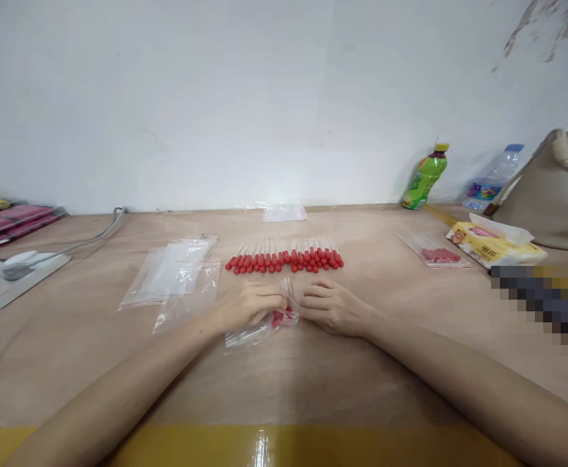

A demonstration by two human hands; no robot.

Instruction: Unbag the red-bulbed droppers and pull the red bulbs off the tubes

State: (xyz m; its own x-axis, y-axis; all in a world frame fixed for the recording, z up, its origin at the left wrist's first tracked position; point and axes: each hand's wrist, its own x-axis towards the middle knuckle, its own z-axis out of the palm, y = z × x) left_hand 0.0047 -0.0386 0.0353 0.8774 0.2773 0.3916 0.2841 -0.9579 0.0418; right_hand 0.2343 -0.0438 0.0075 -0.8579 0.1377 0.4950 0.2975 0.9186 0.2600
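A small clear zip-lock bag (257, 334) with a few red pieces (280, 318) in it lies on the table between my hands. My left hand (249, 305) is closed on the bag's upper part, its fingers bent over the plastic. My right hand (335, 308) has its fingers curled, with the fingertips at the bag's right edge. Just beyond both hands lies a row of red-headed pieces (284, 259) with thin pale stems pointing toward the wall.
Flat clear bags (169, 275) lie to the left. A filled bag (439, 254), a tissue pack (495, 245), a green bottle (426, 178), a clear bottle (493, 178) and a beige handbag (549, 191) are at right. A power strip (15, 285) and pink packs (13, 224) sit at left.
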